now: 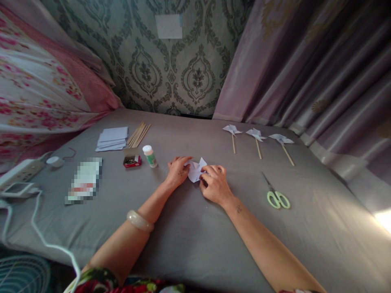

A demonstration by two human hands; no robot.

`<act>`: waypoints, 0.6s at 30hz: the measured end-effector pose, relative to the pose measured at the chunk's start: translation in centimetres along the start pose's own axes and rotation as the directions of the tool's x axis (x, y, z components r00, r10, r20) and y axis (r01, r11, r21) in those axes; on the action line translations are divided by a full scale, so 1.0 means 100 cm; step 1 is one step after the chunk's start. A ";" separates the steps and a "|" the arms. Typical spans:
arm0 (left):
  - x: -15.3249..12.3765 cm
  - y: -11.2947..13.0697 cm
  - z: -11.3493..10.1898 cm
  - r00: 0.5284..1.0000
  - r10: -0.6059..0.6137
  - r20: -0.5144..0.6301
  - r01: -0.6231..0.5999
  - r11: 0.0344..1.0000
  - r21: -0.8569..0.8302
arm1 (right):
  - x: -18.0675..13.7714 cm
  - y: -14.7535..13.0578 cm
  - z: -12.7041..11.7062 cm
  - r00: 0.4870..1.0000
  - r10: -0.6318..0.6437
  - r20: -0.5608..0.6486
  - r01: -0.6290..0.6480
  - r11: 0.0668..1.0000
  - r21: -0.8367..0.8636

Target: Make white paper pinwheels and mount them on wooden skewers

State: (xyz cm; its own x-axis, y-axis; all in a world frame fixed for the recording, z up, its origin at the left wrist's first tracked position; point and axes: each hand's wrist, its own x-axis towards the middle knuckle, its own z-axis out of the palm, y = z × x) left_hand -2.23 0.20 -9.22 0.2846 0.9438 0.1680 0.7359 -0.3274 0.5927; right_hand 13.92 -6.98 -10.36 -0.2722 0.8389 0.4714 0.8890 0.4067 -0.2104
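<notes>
Between my hands lies a white paper pinwheel (194, 171) with cut, partly curled blades, low over the grey cloth. My left hand (179, 170) grips its left side, fingers closed on the paper. On the right side, my right hand (216, 182) has its fingers bent and pressed on a blade. The fingertips partly cover the paper, so its centre is hard to make out. Just left of my left hand stands a white glue bottle (150, 156) with a green label. Beside the bottle sits an open small red box (132, 161) with small metal pieces in it.
Finished pinwheels on sticks (258, 140) lie at the back right. Green-handled scissors (276, 197) rest at right. A paper stack (112, 138) and wooden sticks (139, 134) lie at back left. A blurred packet (84, 181), power strip (23, 173) and white cable (55, 246) are at left.
</notes>
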 end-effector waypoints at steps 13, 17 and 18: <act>-0.025 0.006 -0.010 0.970 0.238 0.037 -0.241 0.953 0.183 | 0.001 -0.001 -0.001 0.999 -0.033 -0.005 0.033 0.999 0.012; -0.030 0.011 -0.013 0.943 0.303 0.136 -0.327 0.916 0.232 | 0.001 -0.001 0.000 0.999 -0.033 -0.011 0.033 0.999 0.018; -0.030 0.012 -0.013 0.938 0.310 0.157 -0.341 0.907 0.246 | 0.001 -0.002 0.000 0.999 -0.033 -0.014 0.033 0.999 0.022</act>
State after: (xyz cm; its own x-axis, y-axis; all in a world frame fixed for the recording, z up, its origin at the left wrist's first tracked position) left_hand -3.04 -2.99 -7.98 0.5913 0.7766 0.2173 0.7217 -0.6299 0.2871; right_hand 13.76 -6.98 -10.30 -0.2963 0.8201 0.4896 0.8713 0.4420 -0.2131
